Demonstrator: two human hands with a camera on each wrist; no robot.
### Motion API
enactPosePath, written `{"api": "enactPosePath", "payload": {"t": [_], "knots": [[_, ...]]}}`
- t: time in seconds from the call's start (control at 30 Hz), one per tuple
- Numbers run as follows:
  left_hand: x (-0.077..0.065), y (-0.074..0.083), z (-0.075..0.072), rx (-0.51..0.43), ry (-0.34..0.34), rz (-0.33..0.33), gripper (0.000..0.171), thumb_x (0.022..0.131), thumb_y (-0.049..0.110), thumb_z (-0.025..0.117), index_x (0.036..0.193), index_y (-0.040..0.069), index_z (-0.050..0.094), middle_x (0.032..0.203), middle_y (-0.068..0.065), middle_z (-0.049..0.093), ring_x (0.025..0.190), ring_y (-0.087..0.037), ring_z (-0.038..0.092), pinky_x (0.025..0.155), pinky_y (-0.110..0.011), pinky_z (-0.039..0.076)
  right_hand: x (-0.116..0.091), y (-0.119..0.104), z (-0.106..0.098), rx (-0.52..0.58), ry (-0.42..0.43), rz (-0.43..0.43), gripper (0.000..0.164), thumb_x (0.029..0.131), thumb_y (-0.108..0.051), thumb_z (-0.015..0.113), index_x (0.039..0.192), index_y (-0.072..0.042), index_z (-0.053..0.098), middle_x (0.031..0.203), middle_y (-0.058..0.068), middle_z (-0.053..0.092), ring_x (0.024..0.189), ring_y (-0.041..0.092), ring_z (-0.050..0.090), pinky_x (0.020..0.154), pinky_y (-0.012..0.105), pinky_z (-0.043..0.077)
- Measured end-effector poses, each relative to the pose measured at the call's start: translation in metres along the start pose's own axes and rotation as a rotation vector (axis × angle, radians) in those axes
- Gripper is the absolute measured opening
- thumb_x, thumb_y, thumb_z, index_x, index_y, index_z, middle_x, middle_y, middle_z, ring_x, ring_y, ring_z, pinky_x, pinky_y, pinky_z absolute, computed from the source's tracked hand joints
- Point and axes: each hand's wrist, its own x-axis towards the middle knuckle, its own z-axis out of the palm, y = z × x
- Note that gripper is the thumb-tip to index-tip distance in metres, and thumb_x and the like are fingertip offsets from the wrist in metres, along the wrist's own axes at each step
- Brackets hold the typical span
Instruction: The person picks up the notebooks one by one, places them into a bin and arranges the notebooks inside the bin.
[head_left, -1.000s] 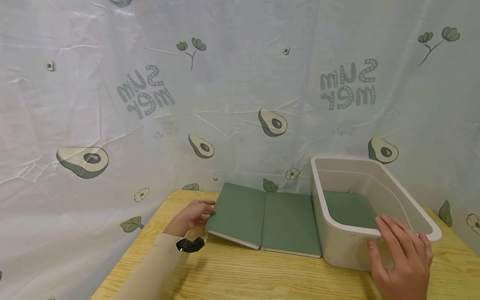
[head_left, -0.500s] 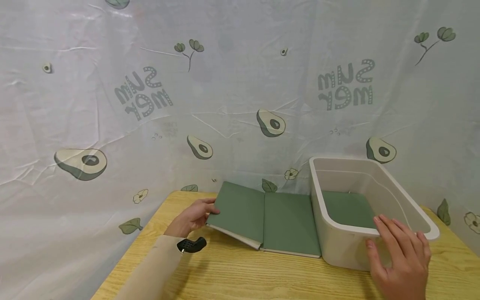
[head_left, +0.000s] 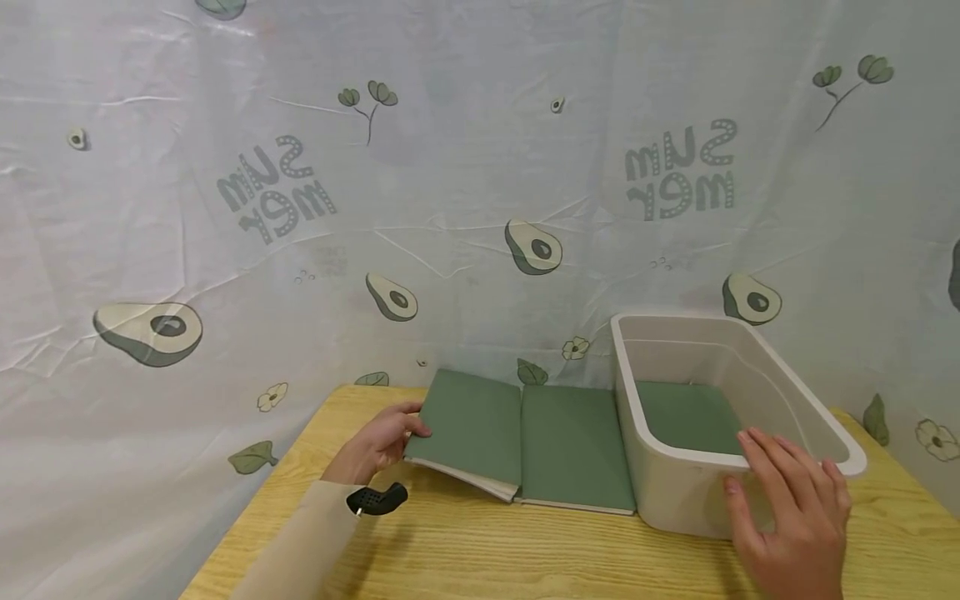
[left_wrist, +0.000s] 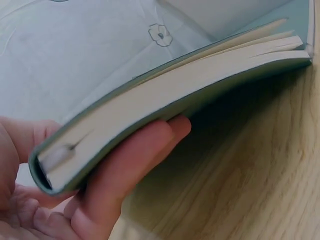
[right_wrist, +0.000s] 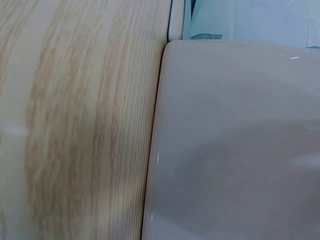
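My left hand (head_left: 381, 442) grips the spine side of a green hardcover book (head_left: 471, 429), thumb on the upper cover. In the left wrist view, fingers (left_wrist: 127, 167) lie under this book's lower cover, and its pale page edges (left_wrist: 150, 92) face the camera. That side is tilted up off the table. A second green book (head_left: 573, 450) lies flat to its right. My right hand (head_left: 798, 521) rests at the near rim of a beige plastic bin (head_left: 686, 496), fingers straight across the rim and thumb along the outer wall.
Another flat green book (head_left: 682, 417) is at the bottom of the bin. All stand on a wood-grain table (head_left: 480, 550), the bin close against the second book. Behind hangs a pale curtain (head_left: 450, 183) with avocado prints.
My left hand has gone from touching the book's left edge to gripping it, with the thumb now over the cover. My right hand stays at the bin's rim. The head view shifts slightly.
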Motion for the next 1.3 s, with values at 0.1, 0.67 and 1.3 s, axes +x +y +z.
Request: {"api": "enactPosePath", "payload": {"t": [0.1,0.67,1.3], "knots": [[-0.003,-0.001,0.001,-0.001,0.016,-0.007,0.078,0.094,-0.005,0.058,0.166,-0.002,0.027,0.142,-0.026,0.057,0.098,-0.022,0.074,0.080,-0.033,0.065,0.000,0.000,0.000,-0.006,-0.010,0.004,0.057,0.105,-0.052,0.057,0.131,-0.005,0.075,0.136,0.019,0.072,0.139,0.031,0.057,0.128,0.056,0.023],[-0.010,0.026,0.024,-0.121,0.048,0.087,0.078,0.095,-0.008,0.053,0.167,0.001,0.024,0.157,-0.030,0.039,0.109,-0.026,0.065,0.079,-0.029,0.062,-0.001,-0.002,0.000,-0.010,-0.011,0.023,0.058,0.104,-0.054,0.057,0.132,-0.006,0.075,0.136,0.018,0.072,0.140,0.029,0.057,0.128,0.059,0.023],[-0.021,0.051,0.063,-0.223,0.052,0.161,0.079,0.097,-0.008,0.055,0.169,0.009,0.027,0.167,-0.025,0.032,0.114,-0.029,0.062,0.077,-0.026,0.060,-0.002,-0.002,0.001,-0.013,-0.028,0.036,0.059,0.104,-0.054,0.057,0.133,-0.007,0.075,0.138,0.017,0.071,0.143,0.026,0.055,0.129,0.057,0.022]]}}
